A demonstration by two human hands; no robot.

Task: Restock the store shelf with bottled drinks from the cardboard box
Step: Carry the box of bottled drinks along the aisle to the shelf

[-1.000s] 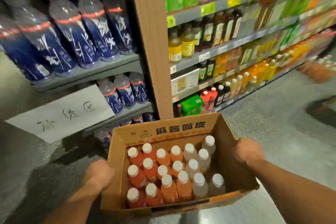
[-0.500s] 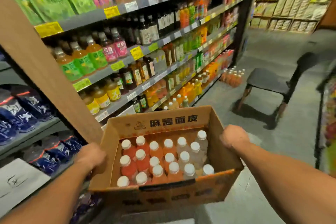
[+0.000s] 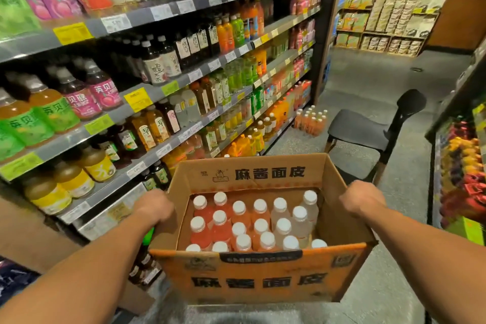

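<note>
- Box hangs at waist height between us, bottles upright inside.
- Left hand and right hand grip its side walls, fingers curled.
- We have swung from the water bay to the drinks shelf; unloading can probably start soon.

Bottles in box; shelf left, chair beyond

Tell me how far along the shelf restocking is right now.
Nothing looks shelved yet: the cardboard box looks full of bottles. In hand: the left hand and right hand grip its side walls, carrying it beside the drink shelves. Left: setting it down and moving every bottle across.
</note>
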